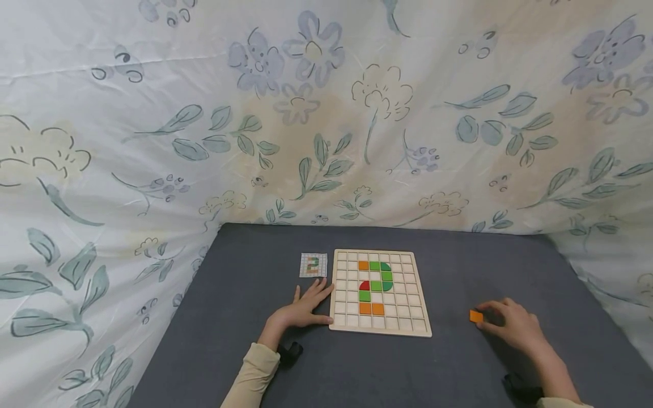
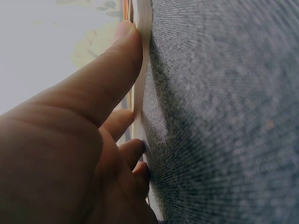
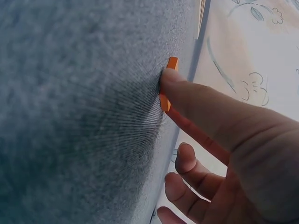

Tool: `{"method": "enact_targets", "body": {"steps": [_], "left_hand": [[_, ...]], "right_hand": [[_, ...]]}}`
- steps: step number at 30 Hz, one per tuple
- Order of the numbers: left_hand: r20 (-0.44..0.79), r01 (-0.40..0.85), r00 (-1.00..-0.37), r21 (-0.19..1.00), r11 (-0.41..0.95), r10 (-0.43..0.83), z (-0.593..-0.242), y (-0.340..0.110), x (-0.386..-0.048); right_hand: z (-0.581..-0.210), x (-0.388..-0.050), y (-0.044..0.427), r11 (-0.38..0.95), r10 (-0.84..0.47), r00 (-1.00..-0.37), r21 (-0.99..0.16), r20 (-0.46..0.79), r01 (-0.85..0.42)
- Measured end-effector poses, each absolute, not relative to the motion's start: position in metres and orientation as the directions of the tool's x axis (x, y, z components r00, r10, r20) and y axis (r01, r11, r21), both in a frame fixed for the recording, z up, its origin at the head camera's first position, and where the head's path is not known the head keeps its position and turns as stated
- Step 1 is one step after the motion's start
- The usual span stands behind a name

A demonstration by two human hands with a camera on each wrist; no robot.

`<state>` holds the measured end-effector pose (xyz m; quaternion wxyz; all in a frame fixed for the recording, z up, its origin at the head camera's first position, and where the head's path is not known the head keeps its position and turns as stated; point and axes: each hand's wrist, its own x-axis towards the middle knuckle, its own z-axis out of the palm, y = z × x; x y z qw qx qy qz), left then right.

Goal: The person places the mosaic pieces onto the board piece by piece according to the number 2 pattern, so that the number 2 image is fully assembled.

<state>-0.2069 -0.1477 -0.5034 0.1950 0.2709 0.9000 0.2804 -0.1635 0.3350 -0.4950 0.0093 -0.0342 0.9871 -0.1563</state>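
A wooden grid board [image 1: 403, 297] lies on the dark cloth, with orange, green and red pieces, some with a rounded corner, set in its cells. My left hand [image 1: 302, 309] rests against the board's left edge, its thumb and fingertips touching the rim; the left wrist view shows the thumb [image 2: 126, 44] on that edge. Well to the right of the board, my right hand [image 1: 517, 328] pinches a flat orange square tile [image 1: 475, 316] between thumb and index finger. In the right wrist view the tile [image 3: 173, 62] is at the cloth surface, partly hidden by the thumb.
A small printed card [image 1: 304, 272] with a coloured grid figure lies left of the board, just beyond my left fingers. Floral fabric [image 1: 326, 124] hangs behind the table [image 1: 245, 255] and along its sides. Black straps [image 1: 289, 352] are on both wrists.
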Motion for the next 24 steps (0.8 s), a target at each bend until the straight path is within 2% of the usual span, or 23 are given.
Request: {"method": "enact_targets", "body": {"steps": [24], "left_hand": [[-0.198, 0.381, -0.783, 0.597, 0.706, 0.59, -0.508, -0.148, -0.21]], "right_hand": [[-0.494, -0.165, 0.324, 0.946, -0.093, -0.993, -0.305, 0.074, -0.112]]}}
